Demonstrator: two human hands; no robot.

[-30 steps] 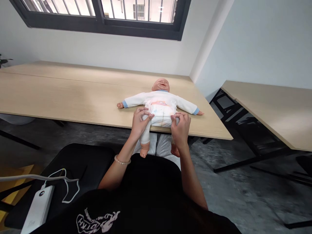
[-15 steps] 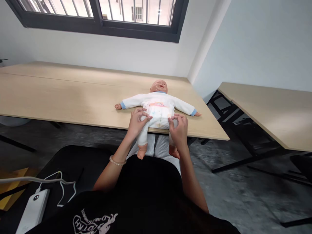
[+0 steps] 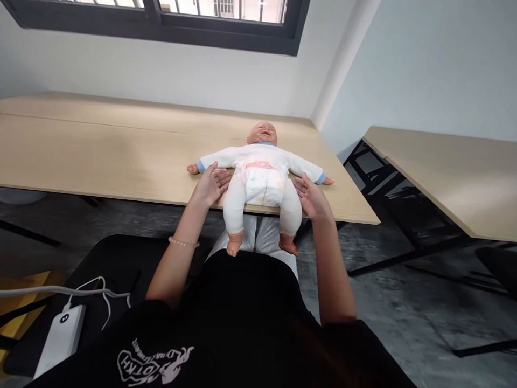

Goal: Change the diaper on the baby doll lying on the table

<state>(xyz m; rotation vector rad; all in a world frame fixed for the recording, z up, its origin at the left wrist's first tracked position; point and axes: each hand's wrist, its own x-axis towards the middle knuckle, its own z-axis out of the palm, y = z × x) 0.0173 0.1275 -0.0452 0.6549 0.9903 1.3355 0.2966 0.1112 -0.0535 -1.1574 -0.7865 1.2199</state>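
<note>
A training room, baby manikin [image 3: 260, 180] on laminate tables [image 3: 100, 151], black metal frames [image 3: 371, 167], barred window [image 3: 222, 11], concrete floor [image 3: 404, 328]

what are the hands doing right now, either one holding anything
left hand: open, holding nothing, beside the baby doll
right hand: open, holding nothing, beside the baby doll

"What can you read on your black T-shirt [image 3: 155, 362], at six o'clock?"

"Curved white letters, roughly OTKH, the rest unclear."

"And on the white power bank [image 3: 60, 340], at seven o'clock?"

"Only a small round mark, unreadable."
</note>
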